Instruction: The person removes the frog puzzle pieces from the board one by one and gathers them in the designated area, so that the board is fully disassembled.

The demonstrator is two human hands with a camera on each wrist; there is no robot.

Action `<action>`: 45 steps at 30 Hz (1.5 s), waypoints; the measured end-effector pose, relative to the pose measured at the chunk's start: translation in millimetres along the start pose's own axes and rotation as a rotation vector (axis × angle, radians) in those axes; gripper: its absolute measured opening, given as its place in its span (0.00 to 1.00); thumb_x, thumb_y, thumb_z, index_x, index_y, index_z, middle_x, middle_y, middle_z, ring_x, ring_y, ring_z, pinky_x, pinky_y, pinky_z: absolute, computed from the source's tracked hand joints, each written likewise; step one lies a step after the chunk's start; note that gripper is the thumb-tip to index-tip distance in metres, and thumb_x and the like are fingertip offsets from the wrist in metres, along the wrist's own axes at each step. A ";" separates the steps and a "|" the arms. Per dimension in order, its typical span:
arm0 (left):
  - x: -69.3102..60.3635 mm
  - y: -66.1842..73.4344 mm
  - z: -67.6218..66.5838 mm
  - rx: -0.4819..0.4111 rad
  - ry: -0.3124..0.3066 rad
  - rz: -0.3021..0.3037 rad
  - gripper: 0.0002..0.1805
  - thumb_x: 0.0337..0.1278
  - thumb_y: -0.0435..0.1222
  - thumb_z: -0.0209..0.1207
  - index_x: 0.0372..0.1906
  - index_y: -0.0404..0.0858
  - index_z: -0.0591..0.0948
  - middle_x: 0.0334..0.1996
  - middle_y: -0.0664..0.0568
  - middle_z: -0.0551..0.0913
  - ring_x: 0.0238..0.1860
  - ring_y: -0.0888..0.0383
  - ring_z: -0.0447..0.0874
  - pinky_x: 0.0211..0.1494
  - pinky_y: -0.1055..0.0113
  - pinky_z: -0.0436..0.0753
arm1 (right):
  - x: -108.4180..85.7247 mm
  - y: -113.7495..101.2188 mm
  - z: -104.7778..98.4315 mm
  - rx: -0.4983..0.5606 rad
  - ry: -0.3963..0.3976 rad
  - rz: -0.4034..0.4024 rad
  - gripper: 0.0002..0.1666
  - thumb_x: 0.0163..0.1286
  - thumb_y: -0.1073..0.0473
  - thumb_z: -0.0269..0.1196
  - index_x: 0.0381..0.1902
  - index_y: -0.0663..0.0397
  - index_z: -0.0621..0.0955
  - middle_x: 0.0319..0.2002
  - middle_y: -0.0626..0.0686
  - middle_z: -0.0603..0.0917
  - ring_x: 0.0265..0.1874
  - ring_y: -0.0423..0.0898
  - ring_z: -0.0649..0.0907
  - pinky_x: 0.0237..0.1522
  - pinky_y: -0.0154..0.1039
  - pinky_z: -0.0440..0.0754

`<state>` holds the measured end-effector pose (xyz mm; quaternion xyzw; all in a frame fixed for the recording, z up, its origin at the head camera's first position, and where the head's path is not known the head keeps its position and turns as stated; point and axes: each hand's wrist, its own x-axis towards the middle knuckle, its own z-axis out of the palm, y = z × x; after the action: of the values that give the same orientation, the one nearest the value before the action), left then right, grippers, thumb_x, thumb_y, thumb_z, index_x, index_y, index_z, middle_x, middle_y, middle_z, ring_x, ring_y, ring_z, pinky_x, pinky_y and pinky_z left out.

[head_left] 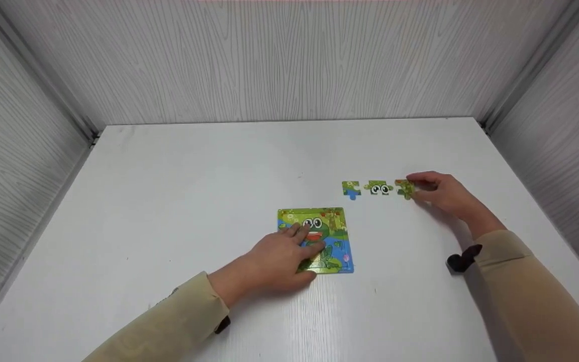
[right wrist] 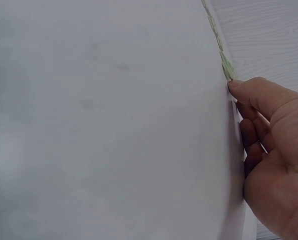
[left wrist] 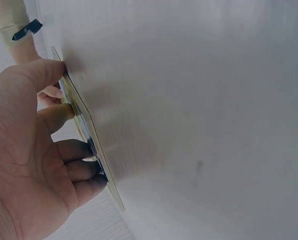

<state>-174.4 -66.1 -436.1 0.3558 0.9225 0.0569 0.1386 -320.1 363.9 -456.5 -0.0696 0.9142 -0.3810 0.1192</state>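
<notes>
A square frog jigsaw puzzle (head_left: 341, 246) in green and blue lies flat on the table. My left hand (head_left: 282, 259) rests on its lower left part with the fingers spread, covering some of the picture. In the left wrist view, fingertips press on the thin puzzle board (left wrist: 96, 137). Up and to the right, three loose pieces stand in a row: a green-and-blue piece (head_left: 351, 187), a piece with two frog eyes (head_left: 378, 186) and a green piece with a red corner (head_left: 402, 187). My right hand (head_left: 445, 196) pinches that last piece at its right edge between thumb and fingers.
The white table (head_left: 194, 176) carries the puzzle and pieces. Pale wood-grain panels (head_left: 289, 60) close it in at the back and both sides. Each sleeve has a dark strap, such as the black strap (head_left: 463, 260) on the right.
</notes>
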 end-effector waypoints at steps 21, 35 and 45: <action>-0.6 0.1 -0.8 -0.003 0.016 -0.004 0.36 0.76 0.58 0.51 0.83 0.54 0.66 0.82 0.38 0.60 0.82 0.38 0.57 0.81 0.49 0.63 | 1.4 0.7 0.0 0.016 0.015 -0.003 0.35 0.75 0.56 0.69 0.77 0.53 0.74 0.77 0.61 0.70 0.77 0.60 0.67 0.75 0.59 0.65; 0.9 -4.6 -1.8 -0.093 0.029 -0.006 0.40 0.75 0.60 0.53 0.84 0.51 0.64 0.83 0.41 0.59 0.83 0.42 0.55 0.80 0.46 0.66 | -8.3 5.2 -3.8 0.102 0.089 -0.033 0.33 0.79 0.54 0.65 0.78 0.53 0.74 0.71 0.61 0.77 0.63 0.49 0.74 0.51 0.27 0.73; -10.7 -16.2 -8.0 -0.104 0.054 -0.045 0.36 0.76 0.59 0.53 0.84 0.60 0.64 0.82 0.41 0.61 0.81 0.39 0.60 0.77 0.42 0.68 | -17.0 -23.7 -2.7 0.051 0.144 -0.128 0.30 0.79 0.51 0.66 0.74 0.55 0.77 0.67 0.60 0.81 0.65 0.53 0.77 0.65 0.47 0.71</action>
<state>-179.5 -85.4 -429.4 0.3255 0.9295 0.1111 0.1334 -303.6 352.9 -435.0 -0.0969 0.9040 -0.4152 0.0303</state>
